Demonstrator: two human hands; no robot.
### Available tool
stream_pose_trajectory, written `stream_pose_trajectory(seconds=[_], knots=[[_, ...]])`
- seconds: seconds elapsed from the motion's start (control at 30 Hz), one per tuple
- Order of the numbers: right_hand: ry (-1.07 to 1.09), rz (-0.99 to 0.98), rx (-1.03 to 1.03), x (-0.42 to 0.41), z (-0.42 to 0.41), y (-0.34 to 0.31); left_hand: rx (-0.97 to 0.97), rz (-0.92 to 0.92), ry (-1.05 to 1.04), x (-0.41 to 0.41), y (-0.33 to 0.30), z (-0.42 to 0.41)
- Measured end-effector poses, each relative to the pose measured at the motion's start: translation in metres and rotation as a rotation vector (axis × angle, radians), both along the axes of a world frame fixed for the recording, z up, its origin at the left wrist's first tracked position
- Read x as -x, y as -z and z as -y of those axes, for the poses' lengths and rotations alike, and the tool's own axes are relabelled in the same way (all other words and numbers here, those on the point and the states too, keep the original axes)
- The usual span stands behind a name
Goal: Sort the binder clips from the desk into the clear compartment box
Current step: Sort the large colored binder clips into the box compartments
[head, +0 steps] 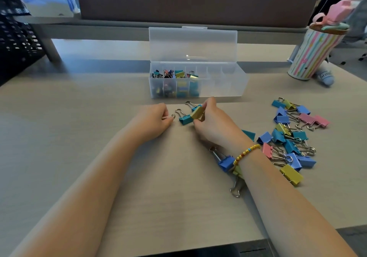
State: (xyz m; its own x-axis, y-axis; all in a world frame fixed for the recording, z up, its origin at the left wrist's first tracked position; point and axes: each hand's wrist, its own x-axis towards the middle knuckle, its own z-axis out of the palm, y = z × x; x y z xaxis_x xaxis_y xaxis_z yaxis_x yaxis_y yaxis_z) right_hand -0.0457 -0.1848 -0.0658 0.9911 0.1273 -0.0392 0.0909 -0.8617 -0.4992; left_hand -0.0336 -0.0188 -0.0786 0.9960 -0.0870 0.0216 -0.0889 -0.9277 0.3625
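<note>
The box (pixel 198 82) stands open at the back of the bench (pixel 79 137), lid up. Approx. four compartments on its left side have clips already; the rest on the right look empty. So the task is maybe half done or less. A big pile of clips (pixel 292 137) waits on the right, plus a few near the wrist. The right hand (pixel 210 121) pinches a yellow clip (pixel 197 113). The left hand (pixel 153 119) is curled, pinching a wire handle (pixel 168 116). A teal clip (pixel 185 118) lies between the hands.

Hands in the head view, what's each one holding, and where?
Right hand pinches a yellow binder clip by its body; left hand pinches a wire handle.
</note>
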Motion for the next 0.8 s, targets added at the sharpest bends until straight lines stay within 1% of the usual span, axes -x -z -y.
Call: stream_pose_trajectory(seconds=[0.13, 0.17, 0.23, 0.3, 0.4, 0.5, 0.57, 0.63, 0.77, 0.8], knots=[[0.004, -0.006, -0.114, -0.004, 0.003, 0.001, 0.504, -0.015, -0.025, 0.003, -0.001, 0.011], [-0.007, -0.007, -0.139, -0.005, 0.005, -0.001, 0.6, -0.021, -0.032, 0.003, -0.002, 0.012], [-0.02, -0.022, -0.192, -0.005, 0.007, -0.004, 0.662, 0.017, -0.034, 0.001, -0.002, 0.013], [-0.018, -0.049, -0.233, -0.006, 0.01, -0.006, 0.677, 0.079, -0.038, -0.002, -0.002, 0.012], [-0.026, -0.056, -0.15, -0.007, 0.011, -0.003, 0.709, 0.119, -0.07, -0.003, 0.001, 0.011], [-0.013, -0.012, -0.088, -0.007, 0.01, 0.0, 0.599, 0.195, -0.089, -0.003, 0.006, 0.009], [0.004, 0.024, -0.089, -0.007, 0.01, -0.001, 0.572, 0.218, -0.121, -0.002, 0.007, 0.009], [0.025, 0.034, -0.128, -0.009, 0.01, -0.002, 0.555, 0.201, -0.149, -0.001, 0.006, 0.009], [0.032, 0.021, -0.142, -0.01, 0.01, -0.001, 0.294, 0.204, -0.18, -0.005, 0.004, 0.008], [0.029, 0.018, -0.141, -0.01, 0.01, 0.0, 0.269, 0.212, -0.179, -0.006, 0.004, 0.008]])
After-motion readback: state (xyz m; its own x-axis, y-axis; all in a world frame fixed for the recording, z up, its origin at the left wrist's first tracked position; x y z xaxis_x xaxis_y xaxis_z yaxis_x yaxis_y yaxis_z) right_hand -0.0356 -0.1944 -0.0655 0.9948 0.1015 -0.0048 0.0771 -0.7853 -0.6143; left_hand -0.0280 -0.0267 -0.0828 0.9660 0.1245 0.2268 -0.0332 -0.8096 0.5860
